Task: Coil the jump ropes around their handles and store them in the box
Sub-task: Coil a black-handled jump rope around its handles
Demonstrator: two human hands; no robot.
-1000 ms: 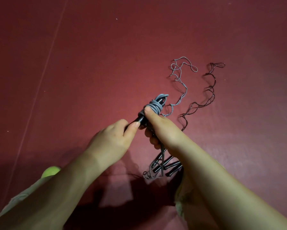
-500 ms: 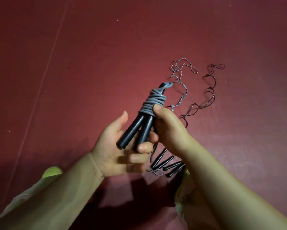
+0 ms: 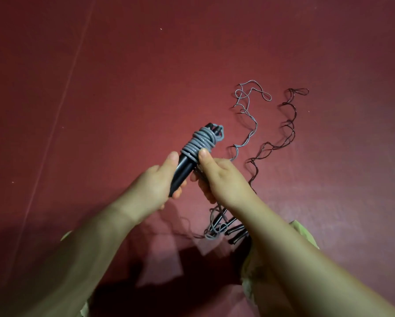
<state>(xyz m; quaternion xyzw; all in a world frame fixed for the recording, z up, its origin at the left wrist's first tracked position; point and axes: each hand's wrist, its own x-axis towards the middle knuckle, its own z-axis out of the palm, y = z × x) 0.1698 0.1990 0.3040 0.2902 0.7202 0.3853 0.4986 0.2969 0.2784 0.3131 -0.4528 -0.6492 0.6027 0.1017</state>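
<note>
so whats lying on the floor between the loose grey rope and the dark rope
In the head view, only bare red floor shows between the loose grey rope and the dark rope along their upper lengths; nearer the person they converge beneath the right hand.

the floor (image 3: 123,76) is a deep, flat maroon red, darker toward the far left corner and paler and faintly pinkish at the near right, crossed on the left by one thin lighter line running from far to near; a few tiny pale specks dot it; the coiled rope (image 3: 200,143) is a pale blue-grey, wound over glossy black handles (image 3: 182,172); right of it the loose grey rope (image 3: 249,115) is the same pale grey in wavy loops; further right the dark rope (image 3: 288,131) is black-brown; near the bottom, the spare handles (image 3: 234,231) are glossy black; the trousers (image 3: 304,234) are pale yellow-green.
</note>
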